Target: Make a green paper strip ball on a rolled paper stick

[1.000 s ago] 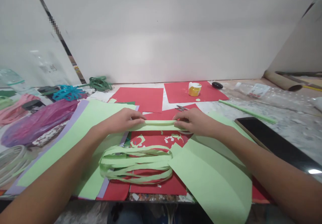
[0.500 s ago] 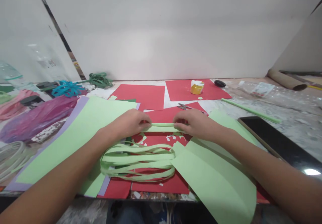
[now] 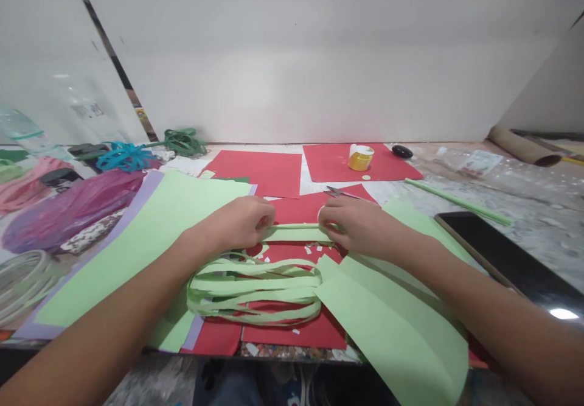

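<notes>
Between my hands lies a light green paper strip (image 3: 294, 234) whose far edge is rolled into a thin tube. My left hand (image 3: 249, 220) pinches its left end, with fingers curled. At the other end, my right hand (image 3: 349, 223) closes its fingers on the same roll. Under it are red paper sheets (image 3: 292, 210) with small white and green scraps. Nearer to me rests a looped bundle of light green paper strips (image 3: 255, 290). Beside that, a light green sheet (image 3: 401, 327) hangs over the table edge below my right forearm. Scissors (image 3: 340, 192) lie just beyond my right hand.
Green and lilac sheets (image 3: 118, 254) spread at left, near a purple plastic bag (image 3: 73, 211) and blue strips (image 3: 125, 156). A yellow jar (image 3: 360, 157) stands on red paper at the back. To the right are a phone (image 3: 497, 254), a green paper tube (image 3: 458, 201) and a plastic bottle (image 3: 515, 171).
The rolled edge now looks thicker and tighter, and my fingers have curled further around it. My hands stay in nearly the same place; the whole view has shifted slightly.
</notes>
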A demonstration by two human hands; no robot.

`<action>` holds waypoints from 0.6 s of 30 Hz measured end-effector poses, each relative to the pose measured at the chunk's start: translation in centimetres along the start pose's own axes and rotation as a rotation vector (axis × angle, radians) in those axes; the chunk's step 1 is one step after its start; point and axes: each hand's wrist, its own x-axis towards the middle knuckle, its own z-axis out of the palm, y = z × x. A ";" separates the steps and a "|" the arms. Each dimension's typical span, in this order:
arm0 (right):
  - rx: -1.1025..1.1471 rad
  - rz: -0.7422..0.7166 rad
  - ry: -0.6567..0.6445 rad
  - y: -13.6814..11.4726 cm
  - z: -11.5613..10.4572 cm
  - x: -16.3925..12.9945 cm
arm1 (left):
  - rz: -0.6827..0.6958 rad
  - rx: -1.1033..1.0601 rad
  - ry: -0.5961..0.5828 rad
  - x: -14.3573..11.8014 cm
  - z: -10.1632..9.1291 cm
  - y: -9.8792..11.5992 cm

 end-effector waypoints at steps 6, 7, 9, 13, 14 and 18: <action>-0.018 0.047 -0.016 0.2 0.1 0.0 | -0.099 0.055 -0.006 -0.4 -0.7 -0.5; -0.017 0.043 -0.005 0.2 0.2 -0.1 | -0.107 0.051 -0.005 -0.5 -0.8 -0.6; -0.016 0.027 0.030 0.4 0.3 0.0 | -0.114 0.037 0.003 -0.5 -0.9 -0.9; 0.019 0.038 0.124 0.6 0.6 0.6 | -0.143 0.066 0.000 -0.7 -1.5 -2.4; 0.045 0.048 0.138 0.6 0.7 1.1 | -0.161 0.080 -0.006 -0.7 -1.9 -2.8; 0.175 -0.002 0.110 0.3 0.7 4.4 | -0.175 0.029 -0.021 -0.5 -3.7 -3.9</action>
